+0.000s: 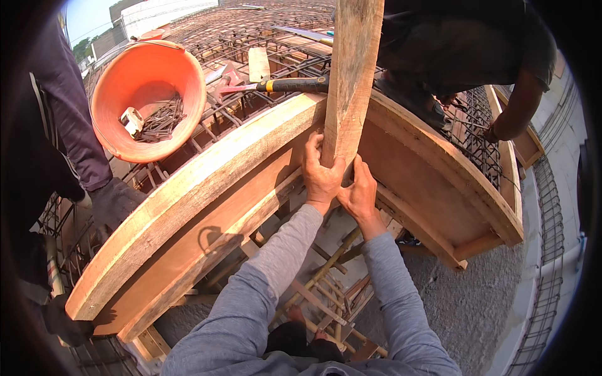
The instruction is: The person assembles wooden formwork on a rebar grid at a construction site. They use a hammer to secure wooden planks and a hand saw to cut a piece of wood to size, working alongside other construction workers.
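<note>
An upright wooden plank (pixel 354 75) stands against the curved wooden formwork panel (pixel 207 169), rising past the picture's top edge. My left hand (pixel 321 172) is closed round the plank's lower left side, fingers partly behind it. Just to the right, my right hand (pixel 360 191) grips the lower right edge, its fingers pressed upward along the wood. The two hands nearly touch at the plank's lower end. Behind the panel a hammer (pixel 276 85) with a black and yellow handle lies on the steel bars; the plank covers the end of its handle.
An orange bucket (pixel 149 103) holding loose nails stands on the rebar grid (pixel 238 44). At left, a co-worker's gloved hand (pixel 114 203) is near the panel. Another person (pixel 464 56) bends over at right. Below me are bamboo poles (pixel 329 272) and narrow boards.
</note>
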